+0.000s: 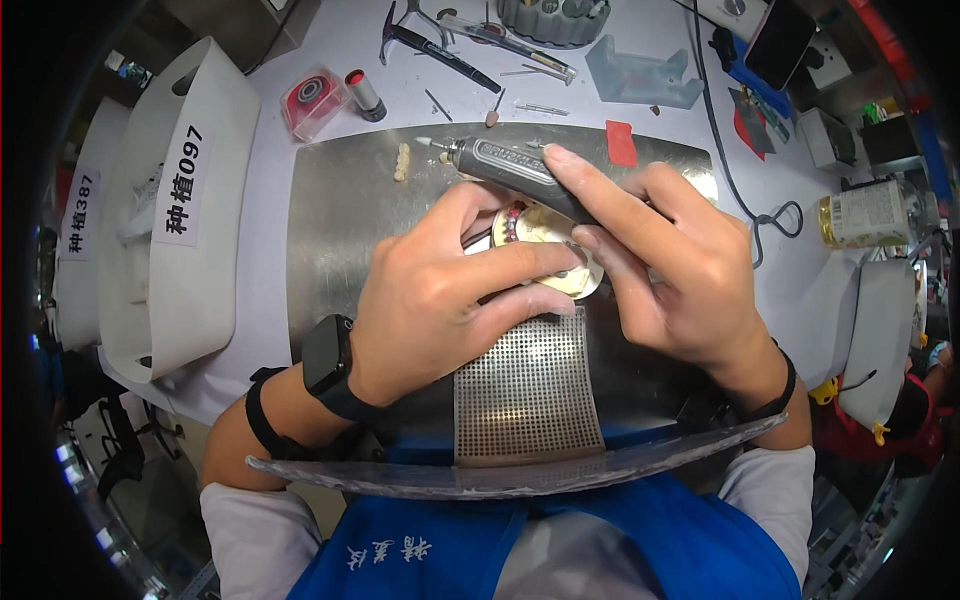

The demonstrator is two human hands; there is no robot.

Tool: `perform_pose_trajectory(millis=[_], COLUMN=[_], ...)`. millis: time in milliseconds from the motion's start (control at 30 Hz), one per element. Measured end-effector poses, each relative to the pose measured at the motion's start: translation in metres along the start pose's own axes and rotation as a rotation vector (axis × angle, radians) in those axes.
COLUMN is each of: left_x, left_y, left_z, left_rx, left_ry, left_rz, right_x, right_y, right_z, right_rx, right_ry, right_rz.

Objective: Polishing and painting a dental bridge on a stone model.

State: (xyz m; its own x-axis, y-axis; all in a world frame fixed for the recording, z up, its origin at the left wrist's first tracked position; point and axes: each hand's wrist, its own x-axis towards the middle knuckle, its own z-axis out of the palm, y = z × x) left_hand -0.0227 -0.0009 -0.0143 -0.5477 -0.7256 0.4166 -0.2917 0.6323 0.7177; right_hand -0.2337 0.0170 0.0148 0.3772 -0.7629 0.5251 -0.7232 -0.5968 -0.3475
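Observation:
My left hand (435, 275) is closed around a cream-coloured dental model (545, 226) with dark red spots along its curved edge. Its fingers and thumb cover much of the model. In my right hand (680, 265) lies a dark grey rotary handpiece (515, 168), its pale pointed tip directed to the left, beyond the model and apart from it. My right thumb is close to the model's right side. A small tooth-coloured dental piece (402, 162) rests on the metal work plate (335, 230), left of the tip. Below both hands is a perforated metal grille (525, 385).
Two white bins (190, 300) stand at the left. Along the back are a clear box (311, 102), a black-handled hammer (440, 52), loose burs and a translucent stand (645, 72). A red patch (620, 143) lies near the plate's far edge. A cable (735, 180) and jar (868, 215) are at right. A transparent shield (520, 477) spans the near side.

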Motion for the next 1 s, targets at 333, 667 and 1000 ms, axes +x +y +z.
perform_pose_trajectory(millis=[333,667,1000], left_x=[-0.0002,-0.0008,0.0033], left_y=[0.0027,0.0034,0.0056], left_z=[-0.0027,-0.0031,-0.0063], left_rx=[0.076,0.052,0.083], left_ry=[-0.042,-0.074,-0.094], left_rz=[-0.049,-0.050,-0.026], right_x=[0.0003,-0.0015,-0.0006], right_y=[0.0029,0.0058,0.0035], right_z=[-0.0013,-0.0055,-0.0056], right_rx=[0.000,-0.036,0.029], right_ry=[-0.002,-0.058,0.011], right_rz=[0.026,0.037,0.009])
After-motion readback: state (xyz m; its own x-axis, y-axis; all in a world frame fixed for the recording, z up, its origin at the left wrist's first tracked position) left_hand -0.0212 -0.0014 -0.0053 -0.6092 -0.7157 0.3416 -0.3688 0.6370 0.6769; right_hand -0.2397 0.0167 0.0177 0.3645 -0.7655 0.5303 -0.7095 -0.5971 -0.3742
